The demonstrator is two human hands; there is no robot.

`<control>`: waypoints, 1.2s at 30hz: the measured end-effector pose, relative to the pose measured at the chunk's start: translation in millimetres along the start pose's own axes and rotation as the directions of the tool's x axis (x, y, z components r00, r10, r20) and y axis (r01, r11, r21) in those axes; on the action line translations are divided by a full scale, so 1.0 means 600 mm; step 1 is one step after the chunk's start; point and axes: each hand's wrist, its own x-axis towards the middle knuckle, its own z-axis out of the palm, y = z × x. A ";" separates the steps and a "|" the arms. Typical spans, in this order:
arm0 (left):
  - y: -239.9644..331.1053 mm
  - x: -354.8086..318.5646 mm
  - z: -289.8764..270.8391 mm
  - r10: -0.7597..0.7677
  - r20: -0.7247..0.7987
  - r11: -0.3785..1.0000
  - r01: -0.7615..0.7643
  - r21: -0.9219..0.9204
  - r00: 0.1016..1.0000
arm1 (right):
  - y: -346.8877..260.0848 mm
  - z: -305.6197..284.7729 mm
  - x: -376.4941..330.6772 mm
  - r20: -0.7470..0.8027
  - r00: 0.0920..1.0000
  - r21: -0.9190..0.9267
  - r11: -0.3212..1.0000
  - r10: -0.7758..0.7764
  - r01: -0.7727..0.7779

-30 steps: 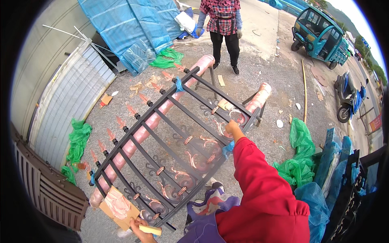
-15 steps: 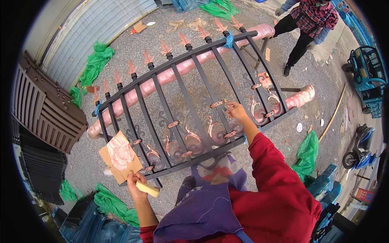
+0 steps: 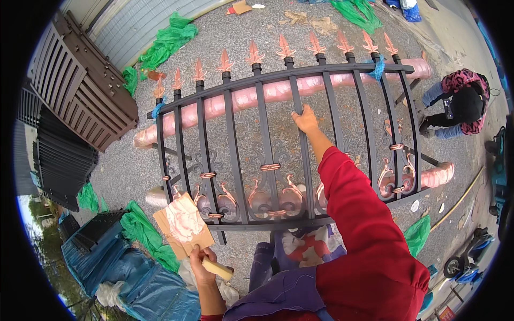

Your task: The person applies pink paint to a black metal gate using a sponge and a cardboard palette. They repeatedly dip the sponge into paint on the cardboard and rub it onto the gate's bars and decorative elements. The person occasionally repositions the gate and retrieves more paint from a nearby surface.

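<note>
A black metal fence panel (image 3: 232, 155) with copper-coloured spear tips (image 3: 254, 52) and scroll ornaments lies before me. My right hand (image 3: 305, 120) is closed around one of its upright bars (image 3: 296, 95), a little below the upper rail. Whether a small thing is also in those fingers is hidden. At the lower left, my left hand (image 3: 201, 263) grips a piece of cardboard (image 3: 167, 222) smeared with pinkish copper paint (image 3: 184, 220). A pale yellow block (image 3: 218, 269), like a sponge, sits in the same hand.
Two supports wrapped in pink plastic film (image 3: 214, 108) hold the panel up. Far right, another person (image 3: 465, 104) bends over beside it. Green netting (image 3: 140, 227) and blue-wrapped bundles (image 3: 128, 278) lie at the left, near brown slatted panels (image 3: 85, 80). A scooter (image 3: 466, 257) stands at right.
My right hand has gone from the ornament collar up to an upright bar. The view has shifted, and the other person has gone from standing to bending. My left hand keeps the cardboard and block.
</note>
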 end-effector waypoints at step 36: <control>0.166 -0.124 -0.195 0.179 -0.150 0.906 -0.223 -0.361 0.972 | -0.473 -0.512 -0.459 -0.141 0.872 0.708 0.568 -0.469 0.420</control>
